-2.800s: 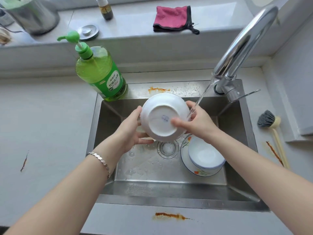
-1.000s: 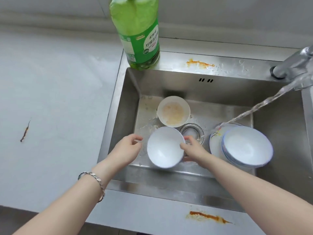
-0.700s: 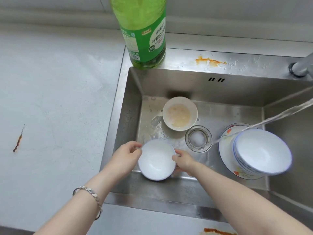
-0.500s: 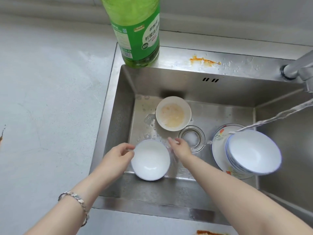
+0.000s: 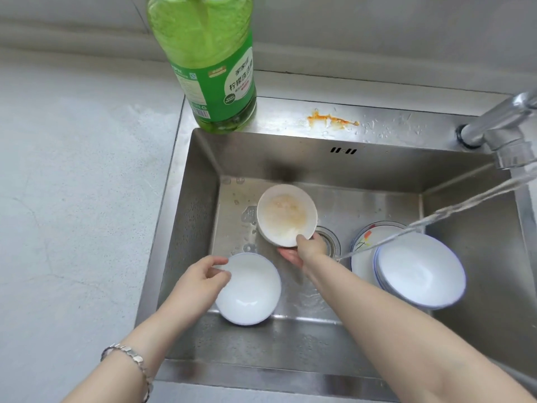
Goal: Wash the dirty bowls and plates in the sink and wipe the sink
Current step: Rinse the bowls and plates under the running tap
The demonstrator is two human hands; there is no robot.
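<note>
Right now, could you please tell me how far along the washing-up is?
Done: one white bowl looks clean, set on the sink floor, left hand holding its rim. In hand: the right hand grips the dirty bowl, residue inside. Left: that bowl, probably the stacked bowls and plate by the running water, and the orange stain on the sink's rim.

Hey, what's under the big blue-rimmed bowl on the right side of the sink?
A plate with a painted pattern lies under the blue-rimmed bowl. Only its back-left part shows; the bowl covers the rest.
</note>
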